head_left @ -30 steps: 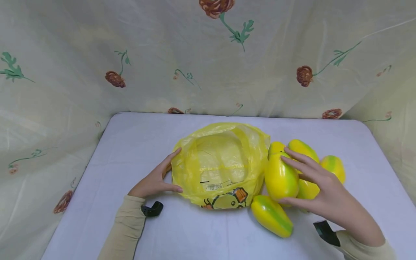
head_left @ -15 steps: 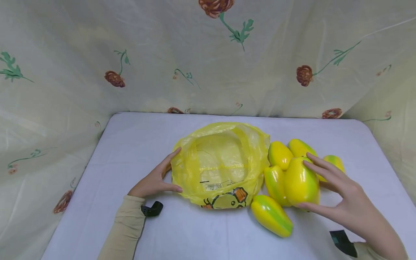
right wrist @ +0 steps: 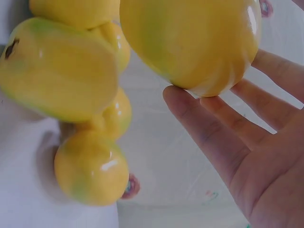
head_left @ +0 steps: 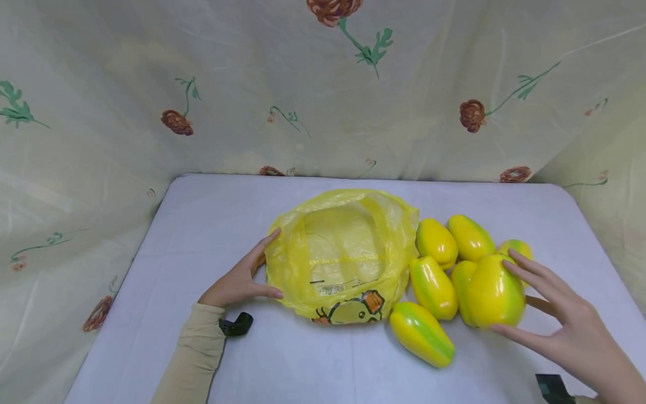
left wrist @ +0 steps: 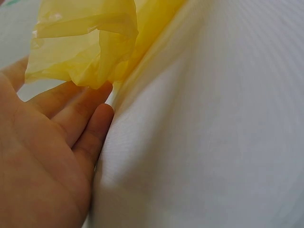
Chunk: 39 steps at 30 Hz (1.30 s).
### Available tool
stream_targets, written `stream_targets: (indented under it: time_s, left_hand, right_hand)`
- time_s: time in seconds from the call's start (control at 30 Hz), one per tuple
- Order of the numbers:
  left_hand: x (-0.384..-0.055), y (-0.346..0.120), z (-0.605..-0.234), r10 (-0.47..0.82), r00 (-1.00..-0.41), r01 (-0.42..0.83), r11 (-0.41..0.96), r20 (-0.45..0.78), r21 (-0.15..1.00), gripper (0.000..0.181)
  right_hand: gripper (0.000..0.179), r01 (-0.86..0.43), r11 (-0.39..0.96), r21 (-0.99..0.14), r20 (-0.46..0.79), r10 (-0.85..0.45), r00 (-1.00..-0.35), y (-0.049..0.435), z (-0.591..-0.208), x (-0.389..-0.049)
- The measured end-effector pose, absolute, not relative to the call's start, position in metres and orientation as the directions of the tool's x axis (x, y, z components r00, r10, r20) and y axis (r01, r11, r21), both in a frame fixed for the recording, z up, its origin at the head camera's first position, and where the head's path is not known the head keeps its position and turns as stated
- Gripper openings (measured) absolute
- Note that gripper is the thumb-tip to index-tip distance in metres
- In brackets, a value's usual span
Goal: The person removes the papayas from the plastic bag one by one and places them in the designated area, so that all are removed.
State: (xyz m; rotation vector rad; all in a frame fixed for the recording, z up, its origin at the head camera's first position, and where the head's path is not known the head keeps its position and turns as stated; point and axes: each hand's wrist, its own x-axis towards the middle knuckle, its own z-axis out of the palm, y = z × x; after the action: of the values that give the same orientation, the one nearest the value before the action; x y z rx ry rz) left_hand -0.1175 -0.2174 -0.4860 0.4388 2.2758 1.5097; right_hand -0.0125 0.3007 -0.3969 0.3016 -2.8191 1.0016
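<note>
A yellow-green mango (head_left: 497,292) is held by my right hand (head_left: 560,320), the thumb at its near side and the fingertips at its far side. In the right wrist view the fingertips meet the smooth skin of this mango (right wrist: 190,42); the thumb is barely seen. My left hand (head_left: 243,275) rests at the left side of a yellow plastic bag (head_left: 287,266) with a cartoon print. The bag's mouth faces up, spread wide. The left wrist view has the left hand's fingers (left wrist: 83,114) extended, touching the crinkled bag edge (left wrist: 90,52).
Several more mangoes lie right of the bag, among them one mango (head_left: 423,335) nearest me and another mango (head_left: 471,237) farther back. A white cloth covers the table (head_left: 212,207). A flower-printed curtain (head_left: 404,129) hangs behind its back edge.
My right hand has carried its mango rightward, from beside the bag to over the right part of the group, uncovering mangoes that were behind it. The left hand and bag have stayed put.
</note>
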Motion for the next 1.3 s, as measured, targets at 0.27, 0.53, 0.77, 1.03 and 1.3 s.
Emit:
stream_targets:
  time_s: [0.27, 0.53, 0.77, 1.03, 1.3]
  left_hand:
    - [-0.119, -0.217, -0.487, 0.454, -0.881, 0.054, 0.373, -0.131, 0.926, 0.124]
    - [-0.118, -0.217, -0.485, 0.450, -0.883, 0.045, 0.371, -0.137, 0.928, 0.123]
    - [-0.117, -0.218, -0.485, 0.451, -0.882, 0.046, 0.374, -0.138, 0.926, 0.123]
    - [-0.117, -0.218, -0.486, 0.458, -0.879, 0.050, 0.365, -0.133, 0.930, 0.123]
    - [-0.117, -0.218, -0.487, 0.458, -0.879, 0.049, 0.366, -0.134, 0.929, 0.123]
  right_hand:
    - [0.106, -0.207, 0.777, -0.594, 0.184, -0.119, -0.976, 0.319, -0.404, -0.005]
    - [0.105, -0.150, 0.797, -0.585, 0.134, -0.088, -0.987, 0.333, -0.415, 0.000]
    - [0.103, -0.095, 0.835, -0.542, 0.065, -0.071, -0.995, 0.343, -0.425, 0.006]
    - [0.104, -0.014, 0.855, -0.518, -0.112, -0.084, -0.990, 0.351, -0.434, 0.007]
    - [0.100, 0.005, 0.875, -0.483, -0.240, -0.126, -0.963, 0.355, -0.440, 0.001]
